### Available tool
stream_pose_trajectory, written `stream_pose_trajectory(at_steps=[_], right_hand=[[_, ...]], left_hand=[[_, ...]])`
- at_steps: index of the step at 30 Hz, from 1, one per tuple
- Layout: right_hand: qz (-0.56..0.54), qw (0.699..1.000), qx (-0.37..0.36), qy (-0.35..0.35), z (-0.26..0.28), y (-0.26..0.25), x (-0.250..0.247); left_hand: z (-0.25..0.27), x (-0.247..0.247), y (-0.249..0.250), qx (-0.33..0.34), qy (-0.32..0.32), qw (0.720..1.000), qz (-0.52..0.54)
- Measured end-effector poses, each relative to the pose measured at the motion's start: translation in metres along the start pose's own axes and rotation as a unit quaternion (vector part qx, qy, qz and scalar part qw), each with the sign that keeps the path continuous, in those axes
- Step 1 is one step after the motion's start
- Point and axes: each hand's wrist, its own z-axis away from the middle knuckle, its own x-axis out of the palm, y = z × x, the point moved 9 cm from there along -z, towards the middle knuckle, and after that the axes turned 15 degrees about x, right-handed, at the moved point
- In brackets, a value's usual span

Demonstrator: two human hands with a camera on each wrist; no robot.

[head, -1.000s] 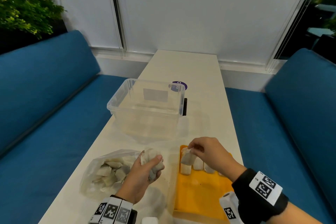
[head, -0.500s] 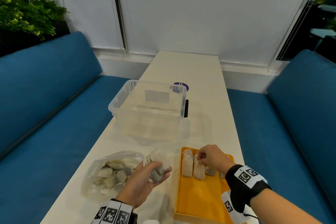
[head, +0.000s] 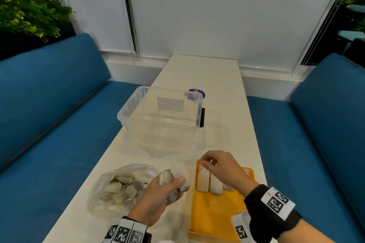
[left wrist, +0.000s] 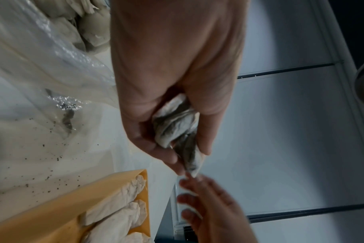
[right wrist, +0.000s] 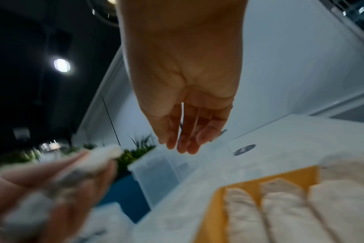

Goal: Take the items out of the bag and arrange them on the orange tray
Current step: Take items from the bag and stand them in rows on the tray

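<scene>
- A bunch of pale sachets is gripped in the left hand, fingers and thumb curled round it, between the bag and the orange tray.
- Nothing is held by the right hand; its fingers are relaxed and nearly straight above the tray's far end.
- Sachets are laid side by side at the tray's far end (the exact count is hidden by the hand).
- More sachets are kept in the bag, on the table.
- A clear bin is seen beyond.

The right hand covers the right-hand packets on the orange tray, so their count is unclear. In the right wrist view, the left hand and its packets are blurred and cut off at the frame edge.
</scene>
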Motion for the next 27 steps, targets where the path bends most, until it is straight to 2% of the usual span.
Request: stream_pose_trajectory(at_steps=[4, 8, 13, 23, 27], right_hand=[[-0.119, 0.991, -0.031, -0.061, 0.022, -0.031, 0.006], [-0.128, 0.985, -0.043, -0.105, 0.03, -0.044, 0.017], [-0.135, 0.984, -0.064, -0.092, 0.03, -0.046, 0.016], [-0.186, 0.976, -0.066, -0.088, 0.03, -0.035, 0.002], [-0.163, 0.981, -0.057, -0.087, 0.031, -0.033, 0.005]], left_hand=[[0.0, 0.001, 0.001, 0.006, -0.01, 1.0, -0.029], [0.001, 0.005, 0.002, 0.012, -0.041, 0.998, -0.054], [0.005, 0.015, 0.007, 0.034, -0.085, 0.993, -0.079], [0.005, 0.011, 0.005, 0.019, -0.059, 0.998, 0.02], [0.003, 0.012, 0.005, 0.037, -0.085, 0.996, -0.008]])
